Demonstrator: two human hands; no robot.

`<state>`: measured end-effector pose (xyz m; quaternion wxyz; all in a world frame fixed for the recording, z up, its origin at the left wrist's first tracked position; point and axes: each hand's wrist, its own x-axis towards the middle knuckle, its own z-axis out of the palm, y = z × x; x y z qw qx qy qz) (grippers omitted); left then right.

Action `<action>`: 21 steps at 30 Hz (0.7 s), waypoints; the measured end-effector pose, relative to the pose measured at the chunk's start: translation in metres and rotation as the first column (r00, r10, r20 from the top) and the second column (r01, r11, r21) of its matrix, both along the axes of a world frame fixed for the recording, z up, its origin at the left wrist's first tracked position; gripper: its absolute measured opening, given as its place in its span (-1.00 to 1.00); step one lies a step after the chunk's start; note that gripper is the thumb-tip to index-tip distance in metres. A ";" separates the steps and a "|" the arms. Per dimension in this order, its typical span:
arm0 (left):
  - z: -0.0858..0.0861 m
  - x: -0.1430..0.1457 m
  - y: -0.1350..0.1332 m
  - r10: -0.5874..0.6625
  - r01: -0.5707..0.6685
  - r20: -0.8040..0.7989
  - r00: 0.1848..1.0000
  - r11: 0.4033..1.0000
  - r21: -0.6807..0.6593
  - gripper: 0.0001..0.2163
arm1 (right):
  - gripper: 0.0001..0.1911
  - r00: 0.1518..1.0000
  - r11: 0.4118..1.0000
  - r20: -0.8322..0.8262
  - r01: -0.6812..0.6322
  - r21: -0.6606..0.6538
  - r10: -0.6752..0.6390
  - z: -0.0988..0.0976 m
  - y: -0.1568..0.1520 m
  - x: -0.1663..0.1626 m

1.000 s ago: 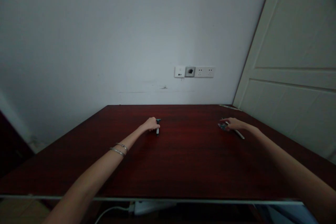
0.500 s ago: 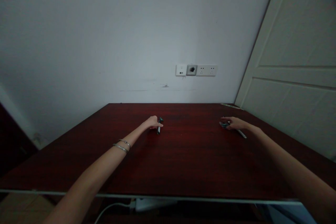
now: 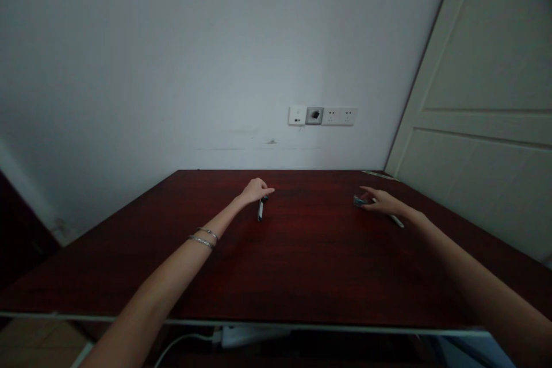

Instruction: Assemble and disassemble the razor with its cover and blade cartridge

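Note:
My left hand (image 3: 256,190) is just above the far end of a slim razor-like object (image 3: 260,210), thumb stretched to the right and apart from the other fingers. The object has a pale, dark-edged handle and a dark head partly hidden under the hand. At the right, my right hand (image 3: 382,201) has a small clear plastic piece (image 3: 358,201) at its fingertips, with the index finger raised above it. Beneath that hand lies a thin whitish stick-like thing (image 3: 397,221), its far part covered by the hand.
The dark red table (image 3: 302,264) reaches back to a pale wall with sockets (image 3: 339,116). A thin flat strip (image 3: 379,175) lies at the back right corner, near a panelled door (image 3: 483,115). Below the front edge are a white power strip (image 3: 250,335) and a cable (image 3: 181,340).
My left hand has let go of the razor-like object's handle and risen toward its far end. My right hand has shifted slightly left with the clear piece, showing it more plainly.

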<state>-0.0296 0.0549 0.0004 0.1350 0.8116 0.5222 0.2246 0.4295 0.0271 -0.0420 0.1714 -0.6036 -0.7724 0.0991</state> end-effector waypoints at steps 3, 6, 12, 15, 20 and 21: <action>0.002 0.019 -0.005 -0.168 0.164 0.038 0.985 0.982 0.091 -0.69 | -0.22 0.996 0.995 -0.004 -0.085 0.049 0.086 0.013 -0.002 -0.027; 0.004 0.041 -0.016 -0.309 0.307 -0.003 0.951 0.941 0.140 -0.61 | -0.24 0.984 0.978 0.030 -0.176 0.113 0.174 0.030 -0.010 -0.063; 0.004 0.075 -0.042 -0.423 0.472 -0.227 0.877 0.847 0.244 -0.40 | -0.24 0.948 0.937 0.110 -0.315 0.154 0.300 0.053 -0.042 -0.139; 0.002 0.082 -0.047 -0.450 0.503 -0.242 0.860 0.827 0.249 -0.44 | -0.24 0.928 0.915 0.131 -0.368 0.164 0.350 0.058 -0.056 -0.166; 0.001 0.080 -0.046 -0.503 0.542 -0.217 0.837 0.817 0.196 -0.62 | -0.31 0.908 0.894 0.176 -0.409 0.184 0.379 0.059 -0.065 -0.186; 0.000 0.079 -0.045 -0.501 0.538 -0.212 0.839 0.823 0.183 -0.63 | -0.32 0.908 0.894 0.176 -0.410 0.183 0.380 0.059 -0.065 -0.187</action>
